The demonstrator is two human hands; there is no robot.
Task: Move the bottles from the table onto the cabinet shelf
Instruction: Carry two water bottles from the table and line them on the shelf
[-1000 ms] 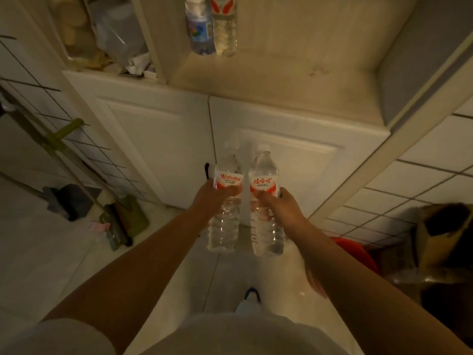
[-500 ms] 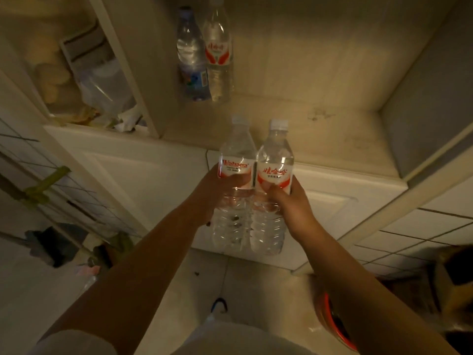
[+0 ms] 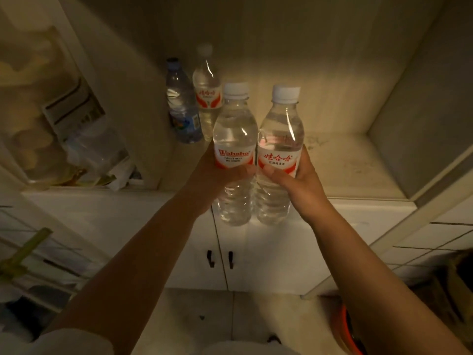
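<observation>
I hold two clear water bottles with white caps and red labels upright, side by side and touching. My left hand (image 3: 213, 175) grips the left bottle (image 3: 235, 129) at its label. My right hand (image 3: 294, 183) grips the right bottle (image 3: 281, 129) the same way. Both bottles hang in the air at the front edge of the cabinet shelf (image 3: 345, 162). On the shelf's back left stand a blue-labelled bottle (image 3: 180, 111) and a red-labelled bottle (image 3: 206, 93), partly hidden behind the left bottle.
A vertical divider (image 3: 143, 124) bounds the shelf on the left; beyond it lies a compartment with plastic bags and clutter (image 3: 84, 139). The shelf's right wall (image 3: 414, 119) is grey. Below are two white cabinet doors (image 3: 268, 252) with dark handles. An orange bucket (image 3: 345, 331) stands at lower right.
Both hands have lifted the two bottles from below door height up to the level of the shelf edge. My view has tilted upward, showing more of the shelf.
</observation>
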